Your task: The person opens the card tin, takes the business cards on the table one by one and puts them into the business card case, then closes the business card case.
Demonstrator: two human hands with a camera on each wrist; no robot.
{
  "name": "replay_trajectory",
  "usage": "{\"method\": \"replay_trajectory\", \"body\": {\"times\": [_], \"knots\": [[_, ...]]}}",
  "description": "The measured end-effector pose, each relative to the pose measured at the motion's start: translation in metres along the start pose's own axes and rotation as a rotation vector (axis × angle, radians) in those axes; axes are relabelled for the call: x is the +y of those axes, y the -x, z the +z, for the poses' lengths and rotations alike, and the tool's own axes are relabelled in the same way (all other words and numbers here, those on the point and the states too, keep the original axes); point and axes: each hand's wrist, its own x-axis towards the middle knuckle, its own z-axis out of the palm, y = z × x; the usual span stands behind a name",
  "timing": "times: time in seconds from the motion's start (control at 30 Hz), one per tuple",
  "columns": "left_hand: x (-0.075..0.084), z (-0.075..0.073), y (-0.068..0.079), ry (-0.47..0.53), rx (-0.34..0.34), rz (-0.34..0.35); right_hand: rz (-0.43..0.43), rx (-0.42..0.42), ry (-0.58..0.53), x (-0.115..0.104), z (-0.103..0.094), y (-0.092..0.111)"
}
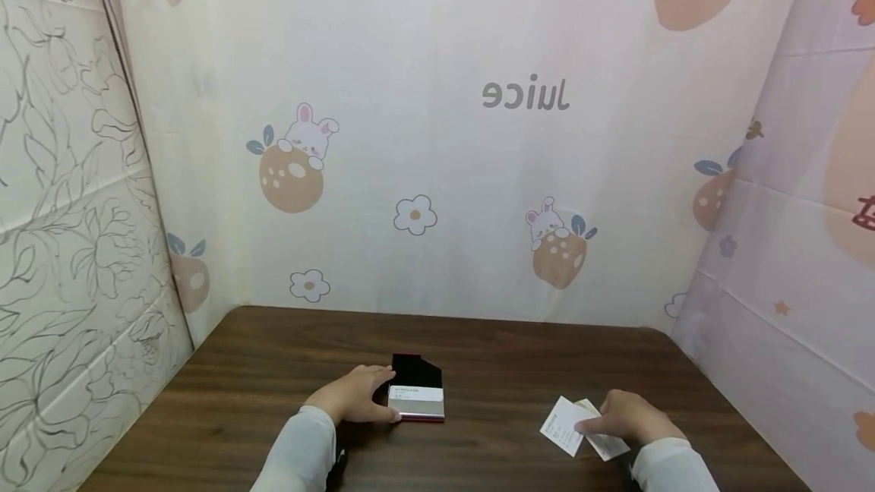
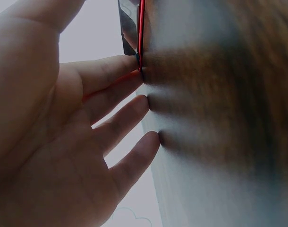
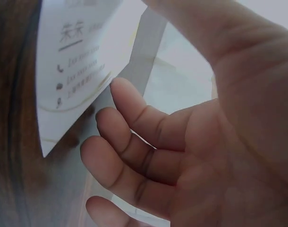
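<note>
A dark, red-edged business card case (image 1: 418,372) lies on the table left of centre, with a white printed strip and a grey band across its near half. Beside its left edge rests my left hand (image 1: 355,395), thumb at the near corner and index finger at the side. The left wrist view shows straight fingers (image 2: 130,106) touching the tabletop and the case's red edge (image 2: 141,33). Farther right, my right hand (image 1: 630,417) pinches white business cards (image 1: 562,425), fanned apart, low over the table. Printed text and small icons show on one card (image 3: 71,71); the thumb tip is out of sight.
The brown wooden table (image 1: 478,355) runs back to a printed curtain (image 1: 437,135). Patterned cloth hangs at the left (image 1: 75,196) and at the right (image 1: 786,249). Bare tabletop separates the case from the cards.
</note>
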Motion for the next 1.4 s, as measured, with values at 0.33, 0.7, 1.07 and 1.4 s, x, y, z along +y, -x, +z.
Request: {"method": "replay_trajectory", "body": {"times": [0.33,0.7,1.07,1.4], "knots": [[-0.001,0.001,-0.001,-0.014,0.004,0.01,-0.023,0.011,-0.074,-0.001,-0.003,-0.005],[-0.001,0.0,-0.001,-0.016,0.005,0.005,-0.046,0.069,-0.101,0.005,-0.002,-0.007],[-0.001,0.0,-0.001,-0.02,0.007,0.001,-0.116,0.133,-0.098,0.01,-0.007,-0.011],[-0.001,0.0,-0.001,-0.007,0.001,0.009,-0.133,0.183,-0.148,0.006,-0.013,-0.006]]}}
